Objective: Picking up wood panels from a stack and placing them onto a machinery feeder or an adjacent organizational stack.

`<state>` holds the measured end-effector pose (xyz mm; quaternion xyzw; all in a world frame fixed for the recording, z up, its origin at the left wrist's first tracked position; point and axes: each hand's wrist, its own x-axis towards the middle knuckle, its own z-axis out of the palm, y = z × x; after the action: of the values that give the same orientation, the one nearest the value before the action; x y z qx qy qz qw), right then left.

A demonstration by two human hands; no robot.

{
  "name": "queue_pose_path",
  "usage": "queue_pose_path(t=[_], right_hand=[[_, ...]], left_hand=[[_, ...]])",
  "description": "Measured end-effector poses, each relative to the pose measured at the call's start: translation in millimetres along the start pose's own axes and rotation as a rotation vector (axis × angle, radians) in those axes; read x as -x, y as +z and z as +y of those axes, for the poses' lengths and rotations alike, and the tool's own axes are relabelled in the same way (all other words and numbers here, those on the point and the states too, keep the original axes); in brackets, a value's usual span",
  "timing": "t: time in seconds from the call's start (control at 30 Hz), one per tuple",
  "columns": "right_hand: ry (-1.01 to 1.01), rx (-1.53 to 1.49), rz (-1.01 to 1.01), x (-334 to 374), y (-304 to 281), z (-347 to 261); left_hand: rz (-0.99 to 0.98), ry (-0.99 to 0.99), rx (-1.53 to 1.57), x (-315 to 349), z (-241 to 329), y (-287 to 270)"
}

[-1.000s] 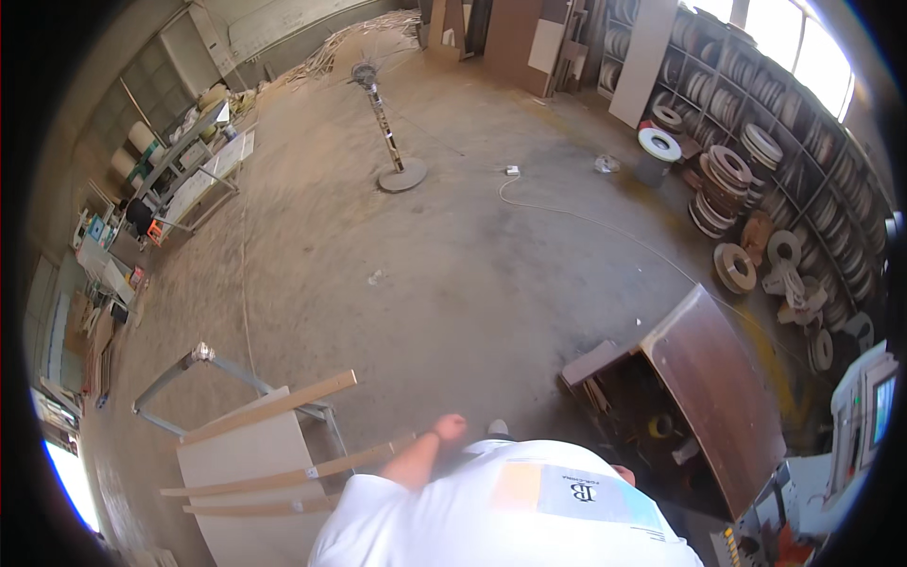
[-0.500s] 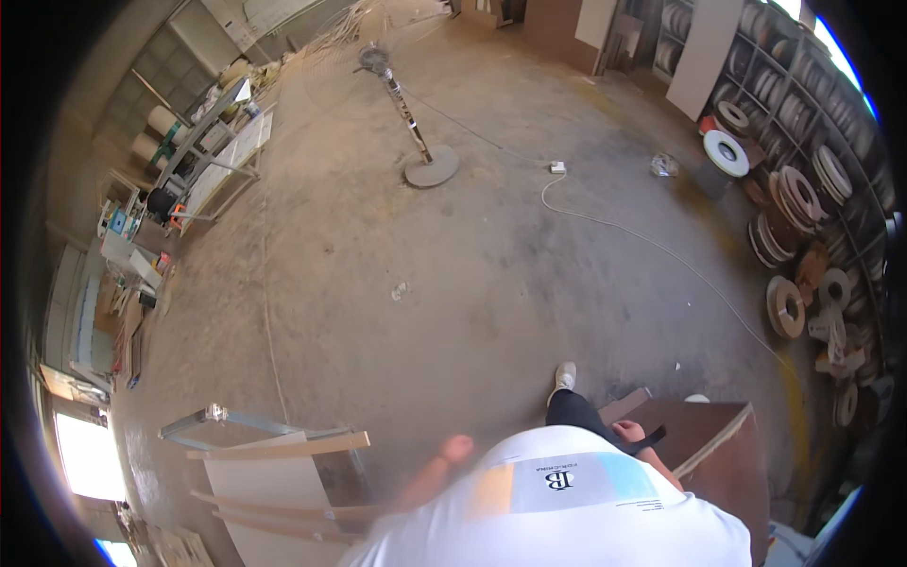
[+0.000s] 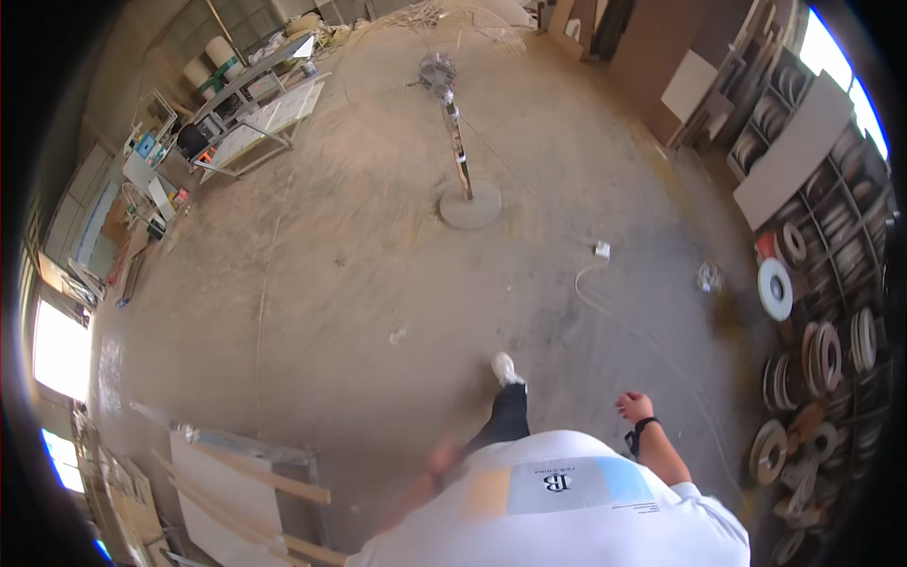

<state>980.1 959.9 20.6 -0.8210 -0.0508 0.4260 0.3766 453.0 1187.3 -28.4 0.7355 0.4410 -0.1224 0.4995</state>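
My right hand (image 3: 635, 406) hangs out in front of my body over the concrete floor, with a black band on its wrist. Its fingers are loosely bent and a little apart, and I see nothing in them. My left hand (image 3: 442, 460) is low beside my dark trouser leg, smeared by motion, so its fingers cannot be made out. Neither hand touches any object that I can see. Nearest on the left is a metal-framed rack (image 3: 222, 496) with wooden slats and a white panel. One white shoe (image 3: 504, 367) is stretched forward on the floor.
A standing fan (image 3: 458, 142) on a round base is ahead. A white power socket box (image 3: 603, 249) lies on the floor with its cable trailing right. Shelves with many edging rolls (image 3: 822, 359) line the right side. A workbench (image 3: 269, 113) stands far left.
I have stepped forward, with the view turned rightward. The brown board box beside my right hand has left view. My right hand has swung forward; the fan and socket look nearer.
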Motion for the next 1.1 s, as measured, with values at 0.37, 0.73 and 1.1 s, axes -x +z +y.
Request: queue_pose_path(t=[0.37,0.73,1.1], right_hand=[[-0.225,0.108,-0.036,-198,30,-328],[-0.874,0.323,0.15,-535,-42,-838],[-1.183,1.021,-0.571,-764,135,-1261]], left_hand=[[0.209,-0.193,0.216,-281,61,-208],[0.588,0.005,0.228,-465,138,-289],[0.408,-0.456,0.343,-571,441,-297]])
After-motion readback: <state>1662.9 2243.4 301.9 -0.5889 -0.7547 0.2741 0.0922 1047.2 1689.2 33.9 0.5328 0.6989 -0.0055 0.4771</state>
